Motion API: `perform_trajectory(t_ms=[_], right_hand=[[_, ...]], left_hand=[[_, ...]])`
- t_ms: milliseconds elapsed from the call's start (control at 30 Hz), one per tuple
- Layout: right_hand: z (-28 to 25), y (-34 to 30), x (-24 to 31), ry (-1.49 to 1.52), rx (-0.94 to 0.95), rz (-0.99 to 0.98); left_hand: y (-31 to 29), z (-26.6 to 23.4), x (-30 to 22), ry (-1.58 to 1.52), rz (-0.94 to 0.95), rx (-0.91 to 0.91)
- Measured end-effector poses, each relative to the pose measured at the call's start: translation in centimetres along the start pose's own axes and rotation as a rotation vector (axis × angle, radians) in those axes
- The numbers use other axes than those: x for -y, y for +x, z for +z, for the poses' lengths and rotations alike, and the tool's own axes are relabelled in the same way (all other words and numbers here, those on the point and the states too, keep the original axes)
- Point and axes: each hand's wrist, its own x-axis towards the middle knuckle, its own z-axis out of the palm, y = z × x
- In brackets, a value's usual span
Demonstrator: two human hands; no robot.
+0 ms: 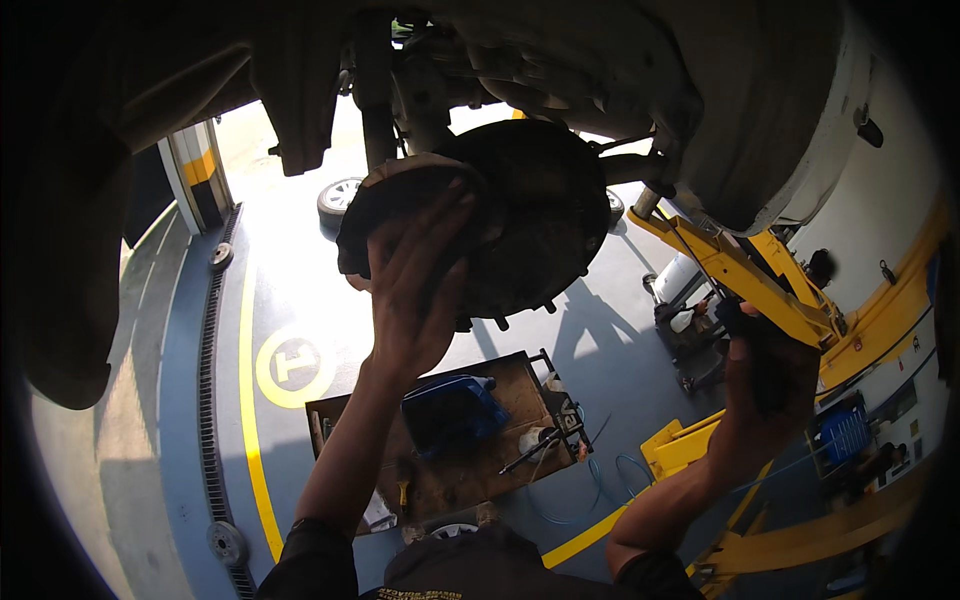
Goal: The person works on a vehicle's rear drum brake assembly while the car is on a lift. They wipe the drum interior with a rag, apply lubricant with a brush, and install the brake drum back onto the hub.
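Note:
Under a raised vehicle, my left hand (pixel 415 285) reaches up with its fingers against the face of a dark, round, drum-like brake part (pixel 362 225), gripping it near its lower edge. Part of its rim looks rusty brown. Right behind and beside it is a larger dark round wheel-end assembly (pixel 545 215), with short pegs along its lower edge; shadow hides its details. My right hand (pixel 738 385) is raised apart from these, at the right. Its fingers are closed around a dark shape too shadowed to name.
Below stands a brown-topped work table (pixel 440 490) with a blue container (pixel 455 412) and a brush (pixel 404 490). Yellow lift arms (pixel 740 270) run along the right. Another person (pixel 700 340) is beyond them. A floor drain (pixel 212 400) and a round metal part (pixel 227 542) lie left.

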Motion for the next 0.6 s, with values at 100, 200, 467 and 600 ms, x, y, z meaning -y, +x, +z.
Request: perform_trajectory(t_ms=[100,200,467,600], right_hand=[[0.8,1.8,0.8,-0.017,0.015,-0.055],[2.6,3.4,1.3,0.042,0.053,-0.163],[11.2,9.2,-2.2,0.975,0.044,-0.193],[12.8,9.8,-3.3,1.45,0.278,-0.02]], left_hand=[[3.7,0.6,-1.0,-0.383,-0.039,-0.278],[4.4,1.0,0.7,-0.179,0.115,-0.106],[-2.2,-0.7,0.4,-0.107,-0.223,-0.064],[-0.8,-0.9,0.8,-0.155,-0.123,-0.021]])
